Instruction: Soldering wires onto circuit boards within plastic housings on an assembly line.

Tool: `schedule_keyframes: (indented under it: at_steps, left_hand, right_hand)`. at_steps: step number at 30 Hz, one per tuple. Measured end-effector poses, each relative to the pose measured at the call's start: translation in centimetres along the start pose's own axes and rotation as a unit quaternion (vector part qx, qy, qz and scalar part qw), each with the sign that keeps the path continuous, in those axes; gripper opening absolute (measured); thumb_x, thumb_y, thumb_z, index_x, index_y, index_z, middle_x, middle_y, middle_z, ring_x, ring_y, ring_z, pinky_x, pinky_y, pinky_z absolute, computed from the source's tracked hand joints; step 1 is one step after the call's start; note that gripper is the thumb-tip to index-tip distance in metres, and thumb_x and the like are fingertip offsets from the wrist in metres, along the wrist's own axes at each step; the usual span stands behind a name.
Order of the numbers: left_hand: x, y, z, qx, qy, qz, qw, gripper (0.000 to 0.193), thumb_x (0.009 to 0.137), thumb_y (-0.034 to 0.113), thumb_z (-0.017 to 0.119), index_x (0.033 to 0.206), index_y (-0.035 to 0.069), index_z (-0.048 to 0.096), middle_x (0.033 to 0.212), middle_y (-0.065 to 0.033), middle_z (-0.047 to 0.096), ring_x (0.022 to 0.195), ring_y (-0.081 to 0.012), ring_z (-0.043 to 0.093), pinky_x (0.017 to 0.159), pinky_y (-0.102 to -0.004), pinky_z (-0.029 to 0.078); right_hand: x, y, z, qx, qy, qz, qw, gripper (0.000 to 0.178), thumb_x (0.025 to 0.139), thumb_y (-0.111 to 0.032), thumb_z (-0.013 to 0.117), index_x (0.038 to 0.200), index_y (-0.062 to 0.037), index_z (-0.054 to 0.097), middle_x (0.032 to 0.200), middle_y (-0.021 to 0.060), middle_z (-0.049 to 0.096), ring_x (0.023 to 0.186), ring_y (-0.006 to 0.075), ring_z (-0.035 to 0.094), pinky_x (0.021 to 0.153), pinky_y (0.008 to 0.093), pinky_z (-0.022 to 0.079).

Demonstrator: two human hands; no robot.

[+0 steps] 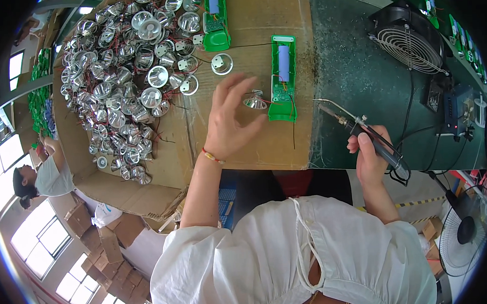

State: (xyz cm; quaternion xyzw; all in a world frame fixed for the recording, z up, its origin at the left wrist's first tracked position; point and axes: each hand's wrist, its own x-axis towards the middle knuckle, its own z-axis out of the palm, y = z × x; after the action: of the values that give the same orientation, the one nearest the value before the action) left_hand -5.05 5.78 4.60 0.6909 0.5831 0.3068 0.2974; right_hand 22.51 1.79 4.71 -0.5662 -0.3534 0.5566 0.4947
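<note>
My left hand (227,123) hung wide-fingered beside the reflector cup (255,102), at eight o'clock of the green housing (280,112). My right hand (370,156) gripped the soldering iron (382,152), pointing toward ten o'clock — a careless swing could have scorched the battery cell (283,64) or melted the black wire (294,134).

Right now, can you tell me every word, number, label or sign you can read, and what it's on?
There are none I can read clearly.
Nearest green circuit board: any marks are too small to read.
Nearest blue battery cell: no readable print.
Soldering iron in the right hand: no lettering can be made out.
Blue control box: any markings are too small.
Stacked cardboard boxes: too blurred to read.
</note>
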Motion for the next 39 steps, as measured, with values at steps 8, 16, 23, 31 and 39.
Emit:
schedule_keyframes:
  at_steps: [8, 16, 23, 31, 39]
  left_hand:
    - [0.4, -0.2, 2.2, 0.176, 0.081, 0.153, 0.969, 0.014, 0.064, 0.014, 0.072, 0.076, 0.012, 0.064, 0.084, 0.0008, 0.059, 0.081, -0.0188, 0.055, 0.067, -0.0337, 0.04]
    - [-1.1, 1.3, 4.6, 0.116, 0.096, 0.032, 0.988, 0.011, 0.067, 0.007, 0.069, 0.073, 0.007, 0.06, 0.08, -0.0042, 0.058, 0.071, -0.023, 0.053, 0.065, -0.0326, 0.041]
    - [-1.3, 0.9, 5.4, 0.092, 0.125, -0.007, 0.988, 0.01, 0.068, 0.004, 0.068, 0.074, 0.006, 0.06, 0.082, -0.0044, 0.058, 0.068, -0.0197, 0.052, 0.059, -0.0299, 0.042]
    - [-1.4, 0.8, 6.0, 0.06, 0.139, -0.047, 0.987, 0.01, 0.067, 0.009, 0.068, 0.071, 0.008, 0.058, 0.079, -0.0036, 0.055, 0.071, -0.0224, 0.051, 0.063, -0.0333, 0.039]
    - [-1.1, 0.9, 6.0, 0.051, 0.136, -0.058, 0.988, 0.01, 0.068, 0.009, 0.068, 0.069, 0.008, 0.058, 0.077, -0.0033, 0.054, 0.068, -0.0215, 0.049, 0.062, -0.0332, 0.039]
  right_hand:
    - [0.2, 0.0, 0.4, -0.007, -0.019, -0.013, 1.0, 0.017, 0.081, -0.009, 0.059, 0.089, 0.0036, 0.05, 0.072, 0.0128, 0.061, 0.058, 0.0133, 0.057, 0.054, 0.0234, 0.048]
    - [0.0, 0.5, 2.7, -0.045, -0.067, -0.037, 0.996, 0.018, 0.08, -0.004, 0.061, 0.091, 0.0056, 0.051, 0.074, 0.0129, 0.062, 0.063, 0.0121, 0.059, 0.058, 0.0232, 0.049]
    - [0.1, 0.9, 3.6, -0.038, -0.066, -0.029, 0.997, 0.018, 0.08, -0.006, 0.062, 0.089, 0.0055, 0.052, 0.074, 0.0123, 0.062, 0.062, 0.0116, 0.058, 0.057, 0.0231, 0.049]
    - [0.4, 1.5, 3.7, -0.101, -0.078, -0.082, 0.988, 0.015, 0.081, -0.006, 0.059, 0.086, 0.0038, 0.05, 0.071, 0.0131, 0.061, 0.058, 0.0135, 0.058, 0.054, 0.025, 0.051]
    - [-0.2, 0.9, 3.3, -0.023, -0.014, -0.04, 0.999, 0.018, 0.081, -0.005, 0.061, 0.09, 0.0063, 0.05, 0.072, 0.0146, 0.062, 0.06, 0.0145, 0.06, 0.057, 0.0257, 0.052]
